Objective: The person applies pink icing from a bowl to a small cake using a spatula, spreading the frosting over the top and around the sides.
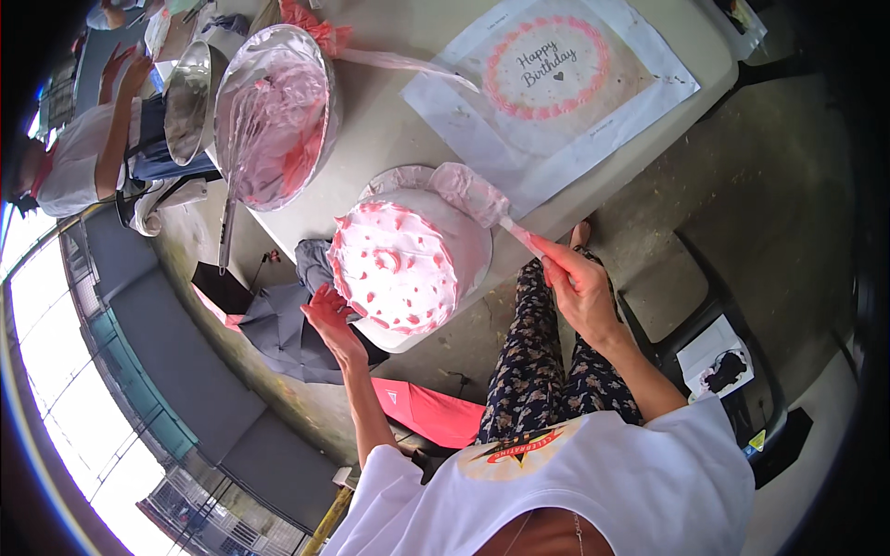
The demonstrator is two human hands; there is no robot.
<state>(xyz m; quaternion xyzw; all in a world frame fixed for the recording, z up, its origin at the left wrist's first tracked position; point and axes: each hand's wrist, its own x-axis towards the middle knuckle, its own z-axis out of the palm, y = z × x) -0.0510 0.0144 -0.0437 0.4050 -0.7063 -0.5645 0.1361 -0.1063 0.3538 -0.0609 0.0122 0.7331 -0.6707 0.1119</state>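
The right hand (579,287) is wrapped round the handle of a cream-smeared spatula (471,195), to the right of the cake. The left hand (336,324) has its fingers spread and curved, with nothing seen in it, just beside the cake's left edge; whether the fingertips touch its side, I cannot tell. A slight reach inward there would likely dent the pink border.

The cake (394,264) itself, white with pink dabs on top, sits at the near corner of the surface (375,120). A firm sideways push from the blade could slide it and the round board (399,174) under it off that corner. The spatula's loaded head overlaps the cake's far right side; how hard it presses is unclear, but a wrong angle could gouge the coating or drop a clump.

Beyond the cake, to the right, lies a sheet (547,83) with a printed picture of a decorated cake; drips from the spatula could stain it.

Beyond the cake, to the left, is a bowl (328,111) streaked with pink. The whisk (228,199) leaning in it has its handle out past the surface's edge, so a passing sleeve could catch it and tip the bowl. Farther left of the cake are a metal bowl (190,107) and a co-worker (79,167), who might well brush against that handle.
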